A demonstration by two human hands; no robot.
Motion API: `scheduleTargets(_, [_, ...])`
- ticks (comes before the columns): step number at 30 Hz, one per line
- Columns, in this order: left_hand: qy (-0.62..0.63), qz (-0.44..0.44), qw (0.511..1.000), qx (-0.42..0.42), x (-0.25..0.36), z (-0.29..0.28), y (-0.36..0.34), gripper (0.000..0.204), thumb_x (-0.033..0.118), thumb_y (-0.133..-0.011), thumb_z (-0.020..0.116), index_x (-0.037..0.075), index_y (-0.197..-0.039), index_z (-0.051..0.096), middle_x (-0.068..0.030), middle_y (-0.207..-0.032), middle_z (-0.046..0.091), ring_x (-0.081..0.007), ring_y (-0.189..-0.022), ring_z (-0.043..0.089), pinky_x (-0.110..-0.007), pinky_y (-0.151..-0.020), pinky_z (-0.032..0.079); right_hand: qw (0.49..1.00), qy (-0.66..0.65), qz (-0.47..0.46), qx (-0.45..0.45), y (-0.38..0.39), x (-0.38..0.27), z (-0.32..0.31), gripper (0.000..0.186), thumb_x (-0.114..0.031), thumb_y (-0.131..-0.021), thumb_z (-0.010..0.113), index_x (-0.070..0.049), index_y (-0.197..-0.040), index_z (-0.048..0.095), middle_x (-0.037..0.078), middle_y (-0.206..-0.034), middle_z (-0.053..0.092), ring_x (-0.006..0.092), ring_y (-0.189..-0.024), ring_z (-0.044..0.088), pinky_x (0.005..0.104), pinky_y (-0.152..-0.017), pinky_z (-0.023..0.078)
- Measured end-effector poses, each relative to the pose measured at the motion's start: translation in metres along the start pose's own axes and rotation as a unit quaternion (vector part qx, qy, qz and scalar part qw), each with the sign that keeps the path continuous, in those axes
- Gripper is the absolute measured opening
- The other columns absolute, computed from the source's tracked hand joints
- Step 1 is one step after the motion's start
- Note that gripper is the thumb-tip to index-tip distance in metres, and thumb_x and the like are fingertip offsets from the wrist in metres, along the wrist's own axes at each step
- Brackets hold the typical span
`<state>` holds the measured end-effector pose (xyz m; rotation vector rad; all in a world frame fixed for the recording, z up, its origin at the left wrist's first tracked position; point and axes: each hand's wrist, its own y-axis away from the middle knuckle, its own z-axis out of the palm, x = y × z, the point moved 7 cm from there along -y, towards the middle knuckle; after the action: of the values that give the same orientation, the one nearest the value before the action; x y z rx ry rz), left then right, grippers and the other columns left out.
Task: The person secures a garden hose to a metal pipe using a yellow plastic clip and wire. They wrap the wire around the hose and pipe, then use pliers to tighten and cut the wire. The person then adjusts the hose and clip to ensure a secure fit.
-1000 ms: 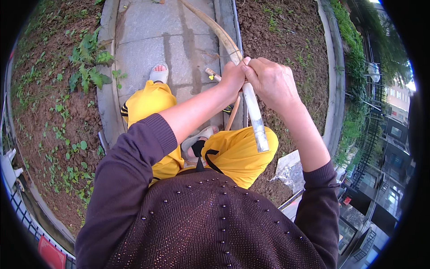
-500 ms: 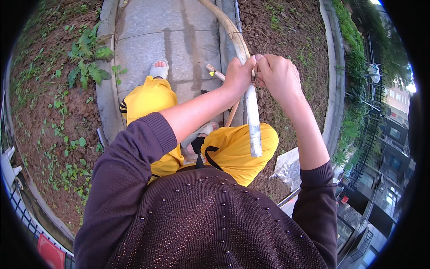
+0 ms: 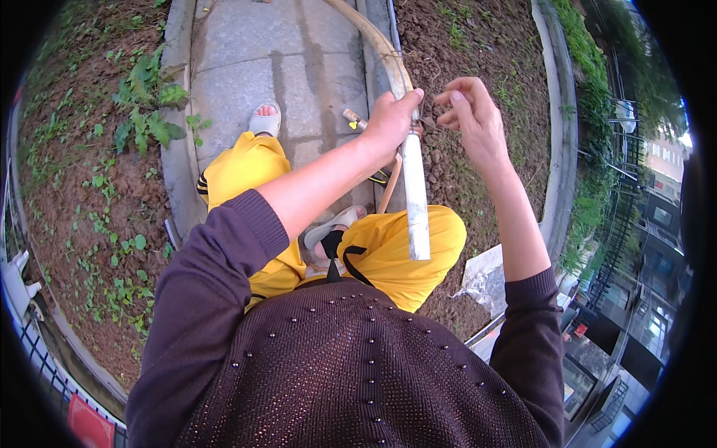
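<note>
My left hand (image 3: 392, 123) is wrapped round the spot where a beige, curving hose (image 3: 377, 41) meets a white pipe (image 3: 416, 194). The pipe hangs down over my right knee, its lower end stained grey. Just below my left fingers, thin wire (image 3: 413, 132) seems to circle the joint, mostly covered by the hand. More thin wire (image 3: 393, 54) rings the hose higher up. To the right of the joint, my right hand (image 3: 476, 123) is apart from the pipe, fingers loosely bent and separated, with nothing visible in them.
A stick-like piece with a yellow bit (image 3: 354, 119) and a curved tan handle (image 3: 390, 187) lie on the paved path (image 3: 239, 45) beside me. Tilled soil (image 3: 478, 45) borders the right side, weedy soil (image 3: 67, 224) the left. A pale slab (image 3: 485, 280) lies by my right knee.
My right hand has let go of the joint and moved away to the right, its fingers opening. My left hand now wraps the joint rather than pinching there.
</note>
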<state>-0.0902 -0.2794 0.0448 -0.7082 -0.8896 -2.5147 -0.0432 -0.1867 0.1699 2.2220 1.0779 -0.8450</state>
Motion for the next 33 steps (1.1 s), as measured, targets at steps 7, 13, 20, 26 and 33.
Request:
scheduleTargets(7, [0.038, -0.034, 0.999, -0.018, 0.010, -0.003, 0.006, 0.030, 0.035, -0.097, 0.060, 0.006, -0.095, 0.054, -0.0048, -0.066, 0.056, -0.0145, -0.047, 0.053, -0.031, -0.041, 0.044, 0.834, 0.376, -0.398, -0.064, 0.016, -0.053, 0.008, 0.049, -0.018, -0.078, 0.075, -0.020, -0.126, 0.062, 0.009, -0.143, 0.049, 0.0308, -0.127, 0.052, 0.0439, -0.110, 0.041])
scheduleTargets(13, [0.034, -0.052, 0.997, -0.038, 0.015, 0.000, 0.011, 0.031, 0.034, -0.096, 0.061, 0.004, -0.093, 0.057, -0.0063, -0.064, 0.056, -0.0159, -0.045, 0.054, -0.031, -0.040, 0.047, 0.756, 0.363, -0.536, -0.096, 0.001, -0.067, 0.018, 0.043, -0.032, -0.075, 0.076, -0.013, -0.112, 0.064, 0.006, -0.124, 0.064, 0.0258, -0.118, 0.060, 0.0413, -0.109, 0.045])
scheduleTargets(20, [0.049, -0.073, 0.996, -0.034, 0.021, 0.001, 0.015, 0.028, 0.032, -0.098, 0.059, 0.004, -0.093, 0.059, -0.0053, -0.063, 0.056, -0.0154, -0.043, 0.054, -0.031, -0.038, 0.045, 0.750, 0.330, -0.559, -0.124, -0.003, -0.070, 0.022, 0.031, -0.031, -0.075, 0.076, -0.012, -0.097, 0.063, 0.004, -0.090, 0.065, 0.0235, -0.086, 0.066, 0.0379, -0.085, 0.055])
scheduleTargets(26, [0.050, -0.078, 0.995, -0.043, 0.018, 0.004, 0.015, 0.025, 0.031, -0.098, 0.059, 0.007, -0.091, 0.060, -0.0039, -0.064, 0.057, -0.0146, -0.045, 0.054, -0.030, -0.038, 0.044, 0.746, 0.347, -0.554, -0.125, 0.003, -0.063, 0.021, 0.028, -0.027, -0.075, 0.076, -0.010, -0.089, 0.061, 0.002, -0.082, 0.061, 0.0214, -0.074, 0.063, 0.0335, -0.062, 0.053])
scheduleTargets(33, [0.072, -0.081, 0.993, -0.044, 0.018, 0.007, 0.017, 0.025, 0.031, -0.097, 0.061, 0.007, -0.090, 0.060, -0.0032, -0.066, 0.058, -0.0131, -0.046, 0.055, -0.029, -0.038, 0.044, 0.752, 0.315, -0.566, -0.118, 0.008, -0.072, 0.015, 0.029, -0.025, -0.074, 0.076, -0.008, -0.090, 0.060, 0.003, -0.079, 0.058, 0.0219, -0.072, 0.063, 0.0344, -0.061, 0.053])
